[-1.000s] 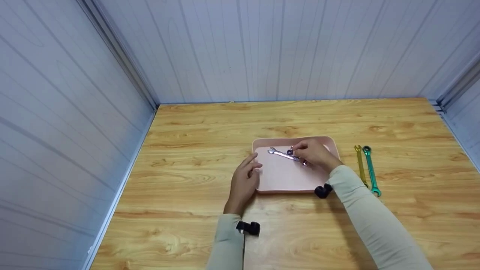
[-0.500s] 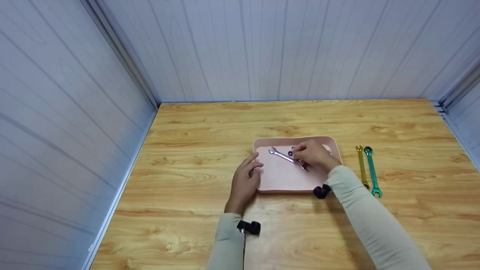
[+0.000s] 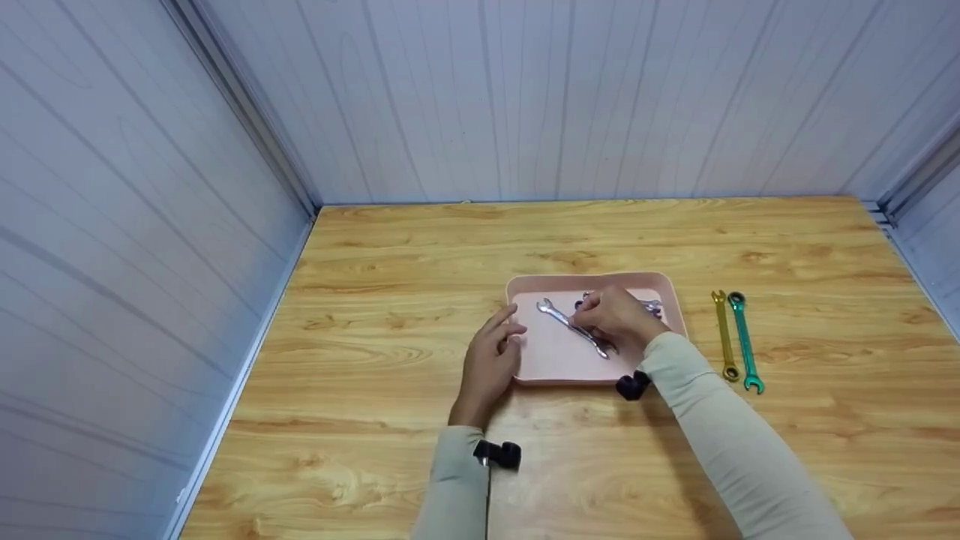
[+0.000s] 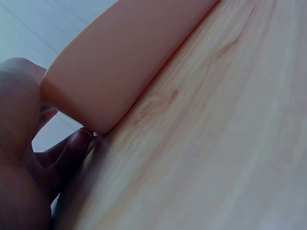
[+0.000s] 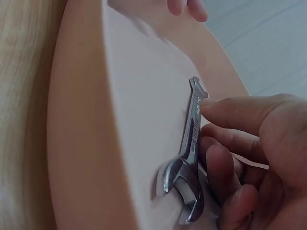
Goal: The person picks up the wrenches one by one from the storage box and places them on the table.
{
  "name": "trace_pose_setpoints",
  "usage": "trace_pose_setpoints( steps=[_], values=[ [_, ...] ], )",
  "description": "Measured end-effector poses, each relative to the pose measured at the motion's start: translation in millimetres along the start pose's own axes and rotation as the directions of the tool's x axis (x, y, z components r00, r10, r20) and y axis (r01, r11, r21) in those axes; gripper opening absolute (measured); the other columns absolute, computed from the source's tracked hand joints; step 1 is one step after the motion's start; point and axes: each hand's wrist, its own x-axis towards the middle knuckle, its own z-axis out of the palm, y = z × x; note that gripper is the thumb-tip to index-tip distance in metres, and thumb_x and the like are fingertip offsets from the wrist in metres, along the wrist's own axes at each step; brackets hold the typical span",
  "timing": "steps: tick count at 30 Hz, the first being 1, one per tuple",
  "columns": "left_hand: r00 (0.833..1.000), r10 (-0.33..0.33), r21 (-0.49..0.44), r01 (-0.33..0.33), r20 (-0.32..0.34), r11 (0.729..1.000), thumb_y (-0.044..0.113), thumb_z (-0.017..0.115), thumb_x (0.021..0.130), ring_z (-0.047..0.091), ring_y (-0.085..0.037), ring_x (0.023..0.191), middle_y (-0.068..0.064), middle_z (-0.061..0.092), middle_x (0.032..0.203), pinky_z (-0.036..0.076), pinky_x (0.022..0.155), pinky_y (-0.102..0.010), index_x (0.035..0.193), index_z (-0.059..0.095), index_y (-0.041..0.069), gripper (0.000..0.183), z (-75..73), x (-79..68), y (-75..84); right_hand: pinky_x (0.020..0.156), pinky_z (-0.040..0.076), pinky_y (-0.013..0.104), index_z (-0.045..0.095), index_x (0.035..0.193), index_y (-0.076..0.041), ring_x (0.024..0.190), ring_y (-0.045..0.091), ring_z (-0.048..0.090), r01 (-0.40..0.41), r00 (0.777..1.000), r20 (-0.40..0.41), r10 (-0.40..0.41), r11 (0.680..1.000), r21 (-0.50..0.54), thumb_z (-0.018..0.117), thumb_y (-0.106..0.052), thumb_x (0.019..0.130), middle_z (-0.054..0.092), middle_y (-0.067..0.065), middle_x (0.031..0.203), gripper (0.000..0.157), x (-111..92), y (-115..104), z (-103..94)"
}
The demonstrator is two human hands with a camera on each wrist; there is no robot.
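A shallow pink tray [image 3: 551, 364] sits on the wooden table. My left hand [image 3: 487, 367] holds its left side; two fingertips [image 5: 188, 8] reach over the rim in the right wrist view, and curled fingers [image 4: 72, 148] meet the outer corner in the left wrist view. Inside the tray, a silver wrench [image 3: 559, 315] lies slanted, its open end toward the back left. My right hand [image 3: 619, 315] pinches this wrench near its middle, thumb [image 5: 230, 112] along the shaft. Another silver wrench [image 3: 651, 305] shows partly behind the right hand, which hides its middle.
To the right of the tray, a yellow wrench [image 3: 724, 337] and a green wrench [image 3: 745, 345] lie side by side on the table [image 3: 375, 315]. Pale panel walls [image 3: 525, 105] rise at the back and both sides.
The right hand has shifted toward the near left. The silver wrench has turned, its near end swinging toward the tray's front. More of the other wrench shows. The left hand stays at the tray.
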Motion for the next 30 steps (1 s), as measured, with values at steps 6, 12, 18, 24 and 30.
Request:
trace_pose_setpoints(
  steps=[6, 12, 18, 24, 30],
  values=[
    [1.0, -0.001, -0.003, 0.001, 0.004, 1.0, 0.006, 0.057, 0.094, 0.047, -0.012, 0.135, 0.008, 0.056, 0.143, 0.037, 0.111, -0.035, 0.104, 0.075, 0.005, 0.02, 1.3, 0.9, 0.0, 0.046, 0.043, 0.022, 0.076, 0.085, -0.004, 0.05, 0.009, 0.054, -0.036, 0.999, 0.036, 0.036, 0.999, -0.002, 0.079, -0.023, 0.085, 0.061, -0.001, 0.06, 0.019, 1.2, -1.0, -2.1],
    [1.0, 0.005, -0.005, -0.005, 0.001, 1.0, 0.005, 0.058, 0.094, 0.047, -0.013, 0.135, 0.01, 0.055, 0.143, 0.036, 0.111, -0.035, 0.104, 0.075, 0.006, 0.02, 1.0, -0.5, -0.6, 0.046, 0.045, 0.023, 0.077, 0.087, -0.005, 0.051, 0.01, 0.056, -0.108, 0.99, 0.095, 0.107, 0.994, 0.003, 0.08, -0.026, 0.085, 0.062, 0.001, 0.061, 0.022, 2.0, -4.7, -5.2],
    [1.0, 0.003, 0.009, -0.003, 0.003, 1.0, 0.007, 0.056, 0.095, 0.048, -0.013, 0.134, 0.009, 0.055, 0.143, 0.039, 0.11, -0.037, 0.105, 0.075, 0.007, 0.022, 0.1, -0.2, 0.5, 0.048, 0.045, 0.025, 0.077, 0.088, -0.005, 0.053, 0.012, 0.056, -0.134, 0.987, 0.097, 0.131, 0.991, 0.026, 0.081, -0.026, 0.084, 0.064, 0.003, 0.064, 0.022, 1.4, -6.7, -5.6],
    [1.0, -0.023, -0.004, 0.023, 0.005, 1.0, 0.007, 0.056, 0.095, 0.045, -0.012, 0.136, 0.007, 0.055, 0.145, 0.036, 0.112, -0.036, 0.105, 0.075, 0.007, 0.022, 0.0, -0.1, 0.8, 0.049, 0.042, 0.026, 0.077, 0.082, -0.006, 0.054, 0.013, 0.054, -0.147, 0.987, 0.068, 0.147, 0.989, -0.001, 0.084, -0.028, 0.081, 0.061, 0.001, 0.063, 0.023, 2.0, -10.2, -1.7],
    [0.999, -0.034, -0.007, 0.034, 0.002, 0.999, 0.007, 0.057, 0.095, 0.045, -0.013, 0.136, 0.008, 0.055, 0.144, 0.035, 0.112, -0.037, 0.104, 0.075, 0.008, 0.021, 1.1, 0.5, 1.0, 0.047, 0.041, 0.026, 0.074, 0.077, -0.005, 0.052, 0.012, 0.051, -0.155, 0.987, 0.024, 0.156, 0.987, -0.049, 0.084, -0.026, 0.08, 0.057, 0.0, 0.06, 0.023, 2.6, -12.6, 2.5]
  ],
)
